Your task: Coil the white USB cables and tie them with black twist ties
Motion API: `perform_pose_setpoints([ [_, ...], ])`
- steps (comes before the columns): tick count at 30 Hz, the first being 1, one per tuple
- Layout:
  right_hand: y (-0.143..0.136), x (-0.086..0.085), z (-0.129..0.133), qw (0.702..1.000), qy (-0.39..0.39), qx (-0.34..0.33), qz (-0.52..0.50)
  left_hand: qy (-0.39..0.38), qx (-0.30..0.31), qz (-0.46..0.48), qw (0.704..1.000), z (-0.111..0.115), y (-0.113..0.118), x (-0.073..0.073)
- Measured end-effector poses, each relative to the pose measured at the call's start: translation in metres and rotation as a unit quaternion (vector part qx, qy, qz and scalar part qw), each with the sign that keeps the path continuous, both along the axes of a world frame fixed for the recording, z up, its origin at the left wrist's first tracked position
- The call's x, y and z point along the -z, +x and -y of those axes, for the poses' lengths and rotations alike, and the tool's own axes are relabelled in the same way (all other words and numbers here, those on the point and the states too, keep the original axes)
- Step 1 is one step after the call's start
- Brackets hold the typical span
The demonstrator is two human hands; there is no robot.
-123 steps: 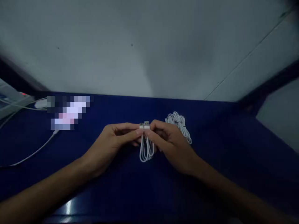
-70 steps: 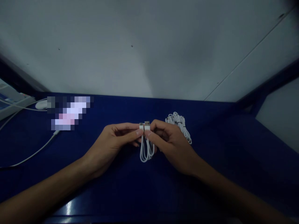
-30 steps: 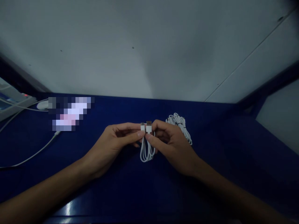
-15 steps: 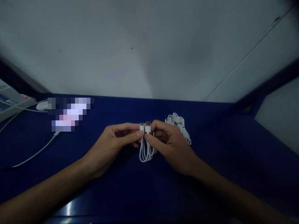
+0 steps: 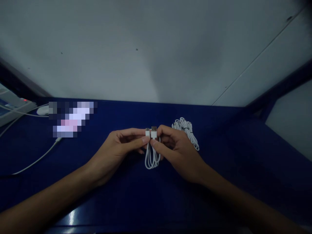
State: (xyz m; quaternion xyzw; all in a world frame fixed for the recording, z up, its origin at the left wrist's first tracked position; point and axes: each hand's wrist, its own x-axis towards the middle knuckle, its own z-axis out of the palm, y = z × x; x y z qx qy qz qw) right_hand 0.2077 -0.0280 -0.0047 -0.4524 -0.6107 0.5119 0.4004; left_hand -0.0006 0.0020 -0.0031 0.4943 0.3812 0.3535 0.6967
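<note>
Pale wall (image 5: pixel 109 48) stands far; blue tabletop (image 5: pixel 146 201) lies nearer. L hand (image 5: pixel 115 146) and R hand (image 5: pixel 181 146) face each other at ctr., thumbs & fingers pinched. Tied white cable bundle (image 5: pixel 188 131) lies right, just beyond R hand. Coiled white cable (image 5: pixel 155 157) is betw. hands, grasped by both; tabletop contact: cannot tell. Wider plug (image 5: pixel 154 134) (right) and narrower plug (image 5: pixel 147 133) (left) sit side by side, metal tips pointing far. Prob. best: pinch lightly at plug bases, tips level, w/ cable necks unbent.
</note>
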Motion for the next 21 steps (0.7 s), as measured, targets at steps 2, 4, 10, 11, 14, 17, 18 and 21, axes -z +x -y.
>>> perform_pose_setpoints([
  [2, 0.0000, 0.0000, -0.0001, 1.000, 0.001, 0.003, 0.000, 0.002, 0.004, -0.001, 1.000, -0.0001, -0.0005, 0.0001],
  [4, 0.0000, -0.0002, 0.0001, 1.000, 0.001, 0.005, 0.001, 0.003, 0.005, -0.003, 1.000, 0.0002, -0.0010, 0.0001],
  [10, 0.0007, -0.0009, 0.0011, 1.000, 0.000, 0.007, 0.005, -0.001, 0.002, -0.002, 1.000, 0.0012, -0.0006, -0.0003],
  [11, 0.0008, -0.0007, 0.0011, 1.000, 0.001, 0.007, 0.005, -0.002, 0.001, -0.002, 1.000, 0.0013, -0.0003, -0.0005],
  [14, 0.0009, 0.0002, 0.0013, 1.000, 0.003, 0.007, 0.006, -0.001, 0.000, -0.003, 1.000, 0.0014, 0.0003, -0.0019],
  [17, 0.0005, 0.0010, 0.0012, 1.000, 0.005, 0.007, 0.005, -0.003, 0.002, -0.004, 1.000, 0.0016, 0.0001, -0.0028],
  [18, 0.0004, 0.0010, 0.0011, 1.000, 0.006, 0.006, 0.005, -0.004, 0.002, -0.002, 1.000, 0.0015, 0.0000, -0.0028],
  [21, 0.0000, 0.0005, 0.0004, 1.000, 0.004, 0.006, 0.010, -0.005, 0.002, 0.001, 1.000, 0.0010, 0.0000, -0.0018],
])
